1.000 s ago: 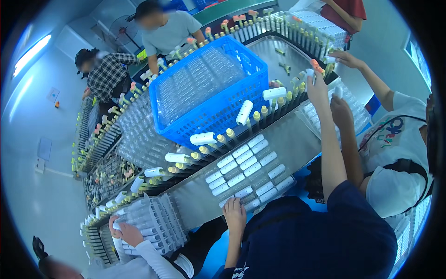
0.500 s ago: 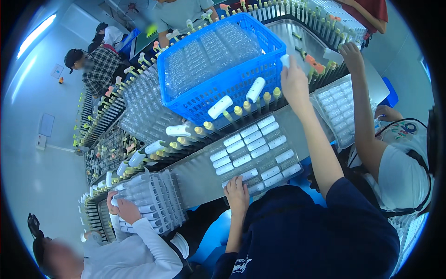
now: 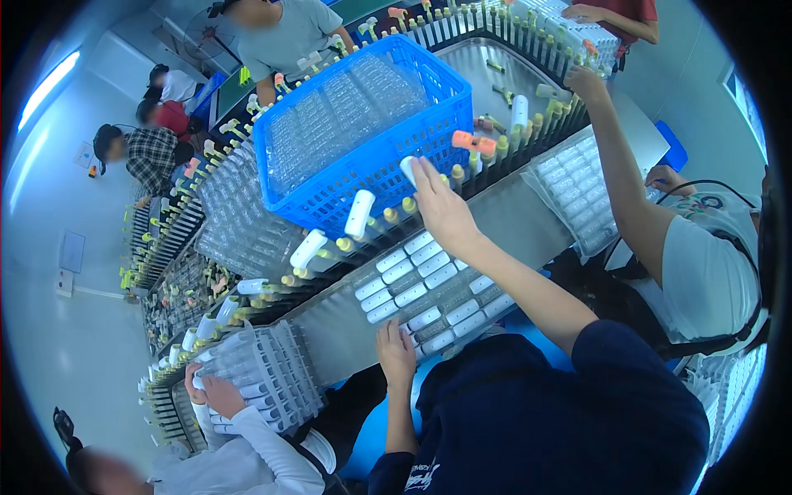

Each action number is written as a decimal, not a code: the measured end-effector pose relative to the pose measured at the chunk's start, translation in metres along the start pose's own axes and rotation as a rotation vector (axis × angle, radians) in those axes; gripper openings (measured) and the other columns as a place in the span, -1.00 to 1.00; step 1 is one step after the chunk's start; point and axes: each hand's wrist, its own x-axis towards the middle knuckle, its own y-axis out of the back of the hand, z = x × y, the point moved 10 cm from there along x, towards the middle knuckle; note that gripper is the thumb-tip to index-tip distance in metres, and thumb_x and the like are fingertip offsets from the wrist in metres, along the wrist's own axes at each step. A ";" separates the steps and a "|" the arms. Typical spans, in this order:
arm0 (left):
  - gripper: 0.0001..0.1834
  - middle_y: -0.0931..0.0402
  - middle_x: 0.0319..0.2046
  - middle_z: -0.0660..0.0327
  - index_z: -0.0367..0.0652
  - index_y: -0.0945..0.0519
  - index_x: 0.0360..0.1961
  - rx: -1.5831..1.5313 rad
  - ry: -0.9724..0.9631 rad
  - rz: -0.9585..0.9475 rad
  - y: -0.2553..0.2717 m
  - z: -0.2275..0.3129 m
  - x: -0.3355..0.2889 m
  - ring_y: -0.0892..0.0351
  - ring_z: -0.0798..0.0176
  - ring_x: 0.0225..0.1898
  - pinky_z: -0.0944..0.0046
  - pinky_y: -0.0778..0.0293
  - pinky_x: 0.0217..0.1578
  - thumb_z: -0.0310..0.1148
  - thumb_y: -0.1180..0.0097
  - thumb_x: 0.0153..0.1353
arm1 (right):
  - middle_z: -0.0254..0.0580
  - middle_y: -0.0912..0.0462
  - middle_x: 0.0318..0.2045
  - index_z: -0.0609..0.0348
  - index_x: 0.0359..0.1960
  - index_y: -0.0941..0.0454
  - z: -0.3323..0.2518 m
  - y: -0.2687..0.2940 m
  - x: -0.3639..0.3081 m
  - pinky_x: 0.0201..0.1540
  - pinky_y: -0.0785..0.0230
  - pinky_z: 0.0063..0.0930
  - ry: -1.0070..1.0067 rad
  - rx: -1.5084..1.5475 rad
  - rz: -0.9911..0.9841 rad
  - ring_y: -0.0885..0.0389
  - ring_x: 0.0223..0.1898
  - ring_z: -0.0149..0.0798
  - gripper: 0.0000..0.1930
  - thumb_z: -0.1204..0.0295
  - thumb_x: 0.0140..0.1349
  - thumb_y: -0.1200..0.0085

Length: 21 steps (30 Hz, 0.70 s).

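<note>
My right hand is closed on a white, rounded plastic casing, held over the row of yellow-tipped posts in front of the blue basket. Below it, on the metal bench, lies a clear blister tray with white casings in most slots; several slots stand bare. My left hand rests at the tray's near left corner, fingers stretched out and touching its edge. Two more casings, an upright one and a tilted one, sit on posts left of my right hand.
The blue basket holds stacked clear trays. A co-worker on the left handles stacked trays; another on the right reaches across a filled tray. An orange piece sits on a post. The metal bench runs between us.
My right hand has come left and nearer along the posts, still gripping a white casing. My left hand stays at the tray's edge. The whole view has shifted slightly.
</note>
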 end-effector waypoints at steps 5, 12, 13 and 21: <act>-0.64 -0.61 0.11 -0.16 -0.33 -0.63 0.19 -0.024 -0.089 0.038 0.006 0.016 0.058 -0.59 -0.29 0.16 -0.15 -0.51 0.22 -0.52 -0.20 0.39 | 0.37 -0.39 0.48 0.39 0.56 -0.24 -0.021 -0.006 -0.003 0.32 -0.53 0.05 0.018 0.144 -0.043 -0.51 0.40 0.34 -0.36 0.47 0.51 -0.14; -0.65 -0.65 0.18 -0.05 -0.26 -0.65 0.21 0.095 -0.203 -0.002 -0.043 0.020 0.150 -0.60 -0.17 0.23 -0.13 -0.51 0.23 -0.44 -0.14 0.46 | 0.07 -0.65 0.15 0.27 0.18 -0.63 0.014 -0.028 -0.086 0.32 -0.48 -0.02 -0.041 0.135 -0.188 -0.64 0.16 0.13 -0.65 0.51 0.38 -0.21; -0.64 -0.66 0.18 0.00 -0.21 -0.66 0.21 0.148 -0.210 -0.029 -0.057 0.013 0.153 -0.61 -0.12 0.24 -0.11 -0.50 0.23 -0.42 -0.17 0.44 | 0.02 -0.66 0.12 0.23 0.14 -0.67 0.030 -0.044 -0.099 0.32 -0.47 -0.02 -0.012 0.041 -0.237 -0.64 0.15 0.10 -0.67 0.52 0.35 -0.21; -0.62 -0.70 0.09 0.14 -0.08 -0.66 0.23 0.239 -0.116 -0.216 -0.081 -0.015 0.182 -0.61 -0.01 0.23 -0.10 -0.44 0.24 -0.31 -0.26 0.42 | -0.20 -0.54 0.27 0.01 0.16 -0.71 0.114 -0.099 -0.117 0.50 -0.27 0.30 -0.035 -0.286 -0.589 -0.46 0.37 -0.02 -0.63 0.48 0.31 -0.22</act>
